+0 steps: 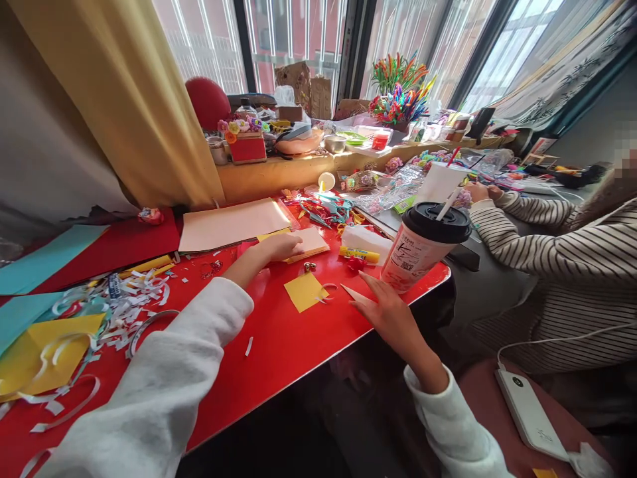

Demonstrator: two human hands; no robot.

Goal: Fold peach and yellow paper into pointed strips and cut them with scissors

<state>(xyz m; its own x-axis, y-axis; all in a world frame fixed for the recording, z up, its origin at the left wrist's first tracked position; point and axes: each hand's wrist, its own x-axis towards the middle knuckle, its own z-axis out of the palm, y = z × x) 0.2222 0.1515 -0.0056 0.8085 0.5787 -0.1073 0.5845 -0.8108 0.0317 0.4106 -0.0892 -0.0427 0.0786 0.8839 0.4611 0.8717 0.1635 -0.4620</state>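
My left hand reaches onto a stack of small peach paper sheets, its fingers lying on top, partly hidden from above. My right hand, near the table's front edge, has a narrow pointed piece of peach paper between thumb and forefinger. Between the hands, a yellow paper square lies on the red table, with a curled paper strip over its right corner. Small metallic bells sit just behind the square. A yellow glue stick lies behind my right hand.
A lidded drink cup with a straw stands close beside my right hand at the table edge. White paper scraps cover the left side. Scissors lie behind. At right, a person in a striped sleeve works; a power bank rests nearby.
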